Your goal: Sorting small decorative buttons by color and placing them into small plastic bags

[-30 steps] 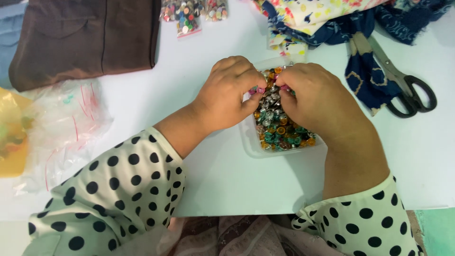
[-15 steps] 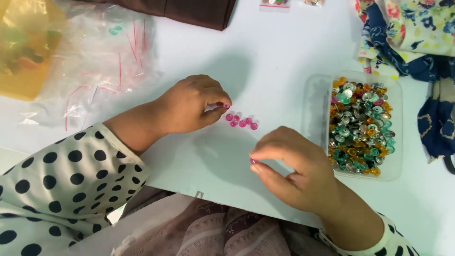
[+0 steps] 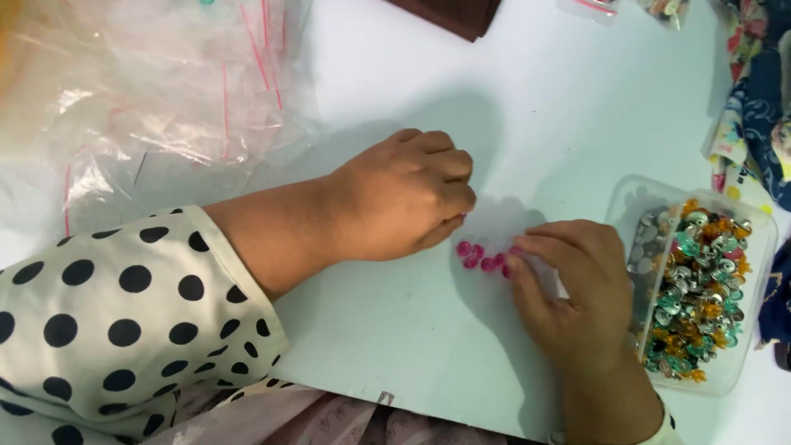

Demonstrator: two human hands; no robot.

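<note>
the white counter (image 3: 577,107) is carrying a small cluster of pink beads (image 3: 482,256), which is lying between the two hands near the centre of the view. the left hand (image 3: 404,198) is resting at about 10 o'clock from the cluster, knuckles up and fingers curled under into a loose fist; its fingertips are meeting the counter just beside the leftmost bead, and whether they are pinching anything cannot be told. the right hand (image 3: 573,297) is lying at about 4 o'clock from the cluster, fingers bent and close together, with the fingertips (image 3: 521,247) touching the right-hand end of the row of beads; the hand is not closing around them. a polka-dot sleeve (image 3: 124,321) is covering the left forearm toward 8 o'clock. a clear plastic tray (image 3: 746,363) is sitting at 3 o'clock, just beside the right hand, and is holding a heap of silver, green and orange studs (image 3: 696,280). clear zip bags with red seams (image 3: 165,91) are lying at 11 o'clock, well apart from the beads. patterned blue fabric (image 3: 762,107) is showing at 2 o'clock, and brown cloth (image 3: 449,12) at 12 o'clock.
</note>
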